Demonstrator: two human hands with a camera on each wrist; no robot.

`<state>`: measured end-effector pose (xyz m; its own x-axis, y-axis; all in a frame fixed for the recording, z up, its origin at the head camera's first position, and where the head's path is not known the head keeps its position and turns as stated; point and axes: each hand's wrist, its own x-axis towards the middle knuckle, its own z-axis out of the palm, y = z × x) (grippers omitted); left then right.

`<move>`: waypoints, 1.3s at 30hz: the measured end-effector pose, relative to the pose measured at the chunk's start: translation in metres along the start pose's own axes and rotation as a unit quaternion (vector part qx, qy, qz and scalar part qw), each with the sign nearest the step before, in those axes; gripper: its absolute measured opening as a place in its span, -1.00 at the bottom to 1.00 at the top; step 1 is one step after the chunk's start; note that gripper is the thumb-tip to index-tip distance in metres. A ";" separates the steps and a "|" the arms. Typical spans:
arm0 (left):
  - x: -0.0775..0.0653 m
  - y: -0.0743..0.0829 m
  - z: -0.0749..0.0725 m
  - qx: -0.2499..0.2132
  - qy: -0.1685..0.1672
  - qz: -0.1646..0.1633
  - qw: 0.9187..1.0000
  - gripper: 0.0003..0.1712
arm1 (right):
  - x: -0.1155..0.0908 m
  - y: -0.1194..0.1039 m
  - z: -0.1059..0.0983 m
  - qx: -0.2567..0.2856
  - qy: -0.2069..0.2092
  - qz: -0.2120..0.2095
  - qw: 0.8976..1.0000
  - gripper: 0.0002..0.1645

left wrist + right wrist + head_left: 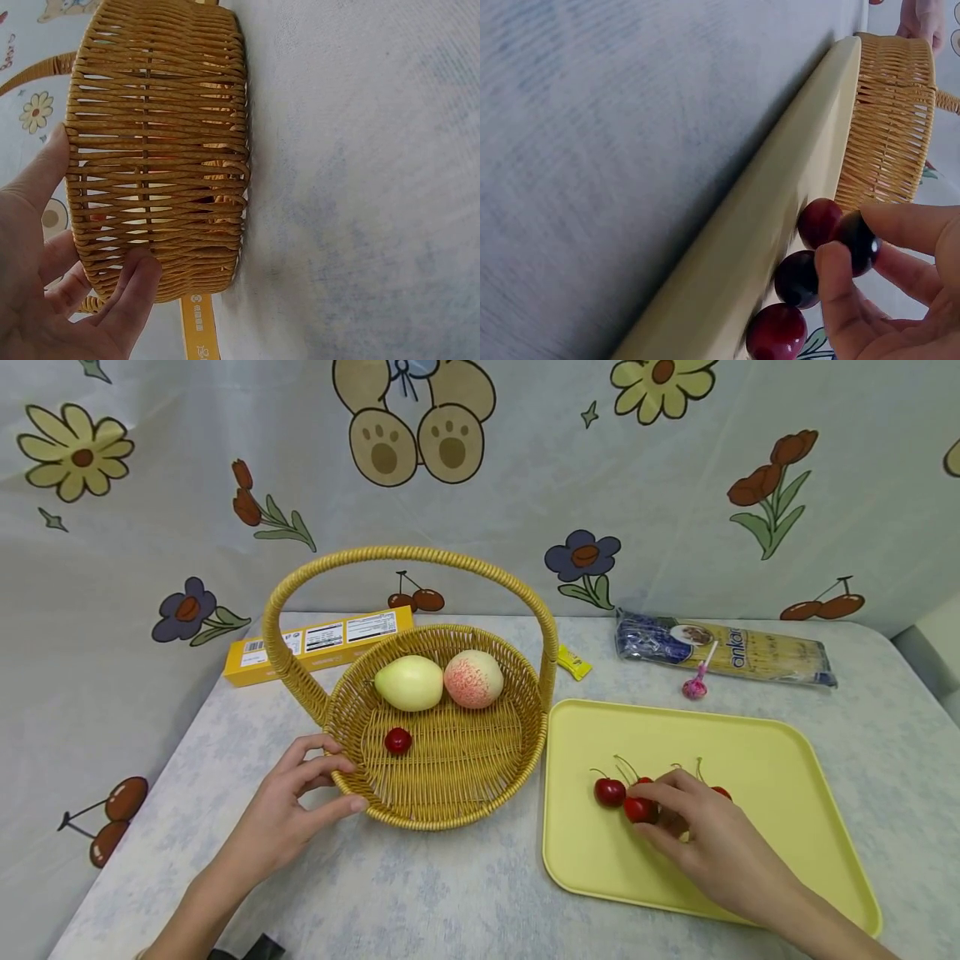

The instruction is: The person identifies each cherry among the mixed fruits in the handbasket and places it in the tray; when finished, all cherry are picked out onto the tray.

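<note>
My left hand (pixel 288 806) holds the near left rim of a wicker basket (pixel 442 818), its thumb on the rim; the left wrist view shows other fingertips (pixel 139 270) against the woven side. Inside the basket lie a pale green pear (pixel 411 683), a pink-speckled peach (pixel 473 679) and one dark red cherry (pixel 398 741). Over a yellow tray (pixel 765 860), my right hand (pixel 705 835) pinches a cherry (pixel 859 241) between thumb and finger. Other cherries, such as one cherry (pixel 609 792) with a stem, lie close by, partly hidden behind the hand.
Behind the basket lies a yellow box (pixel 318 643). A small yellow packet (pixel 573 662) sits right of the handle. At the back right are a pack of noodles (pixel 727 647) and a pink lollipop (pixel 695 687). A patterned cloth (pixel 480 518) hangs behind the table.
</note>
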<state>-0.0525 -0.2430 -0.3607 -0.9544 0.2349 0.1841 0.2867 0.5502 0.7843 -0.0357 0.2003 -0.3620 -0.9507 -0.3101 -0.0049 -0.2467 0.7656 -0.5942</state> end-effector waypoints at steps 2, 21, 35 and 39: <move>0.000 0.000 0.000 0.002 0.000 -0.002 1.000 -0.72 | -0.001 0.001 0.001 -0.021 0.003 -0.003 1.000 -0.64; 0.001 0.001 0.002 0.009 -0.004 -0.019 1.000 -0.72 | -0.003 0.004 0.008 -0.135 -0.010 -0.001 0.991 -0.61; 0.000 0.002 0.000 0.007 0.002 -0.012 1.000 -0.72 | 0.024 -0.035 -0.020 -0.037 0.038 -0.133 0.990 -0.69; 0.000 0.002 0.001 0.001 0.000 -0.015 1.000 -0.72 | 0.038 -0.055 -0.016 0.007 0.036 -0.179 0.983 -0.68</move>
<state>-0.0517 -0.2413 -0.3599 -0.9624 0.2189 0.1609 0.2588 0.5590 0.7877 -0.0616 0.1553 -0.3172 -0.8145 -0.5173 0.2629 -0.5656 0.6069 -0.5584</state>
